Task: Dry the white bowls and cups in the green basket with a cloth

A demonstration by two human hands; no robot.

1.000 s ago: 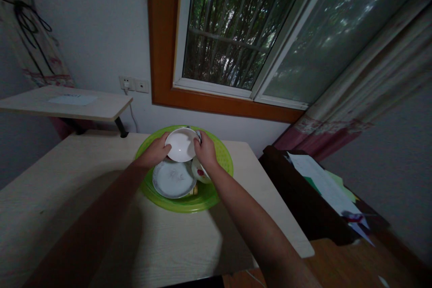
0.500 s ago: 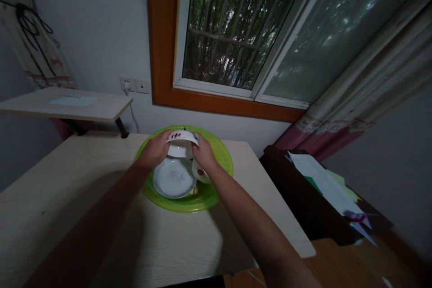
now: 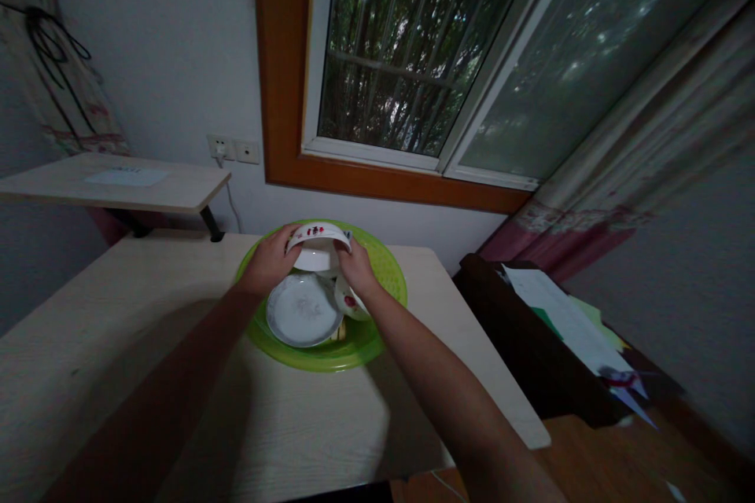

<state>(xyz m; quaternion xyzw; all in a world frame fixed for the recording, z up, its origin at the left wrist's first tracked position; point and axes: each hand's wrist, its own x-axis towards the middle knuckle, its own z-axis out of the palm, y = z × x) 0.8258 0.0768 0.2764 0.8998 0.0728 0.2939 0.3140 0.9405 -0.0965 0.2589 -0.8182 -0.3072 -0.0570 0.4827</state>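
Between my two hands a white bowl (image 3: 318, 233) with red and dark flower marks is held tilted over a green plastic basket (image 3: 330, 361). My left hand (image 3: 268, 259) grips its left rim, and my right hand (image 3: 355, 263) is closed on its right rim. Below it in the basket lies a white plate (image 3: 303, 311) with a grey pattern. Another white bowl (image 3: 349, 302) with a red mark sits to the plate's right, partly hidden by my right wrist. A small yellowish object (image 3: 338, 332) shows beside the plate; its kind is unclear.
The basket stands on a light wooden table (image 3: 307, 424) under a window (image 3: 413, 55). At the left a raised shelf (image 3: 194, 187) bears a paper sheet (image 3: 127, 176). Papers (image 3: 554, 299) lie on a dark piece of furniture (image 3: 507, 338) to the right.
The held bowl has tipped so that more of its flowered outer side shows, and its rim sits slightly higher. Both hands keep their grip; the basket, plate and other bowl stay put.
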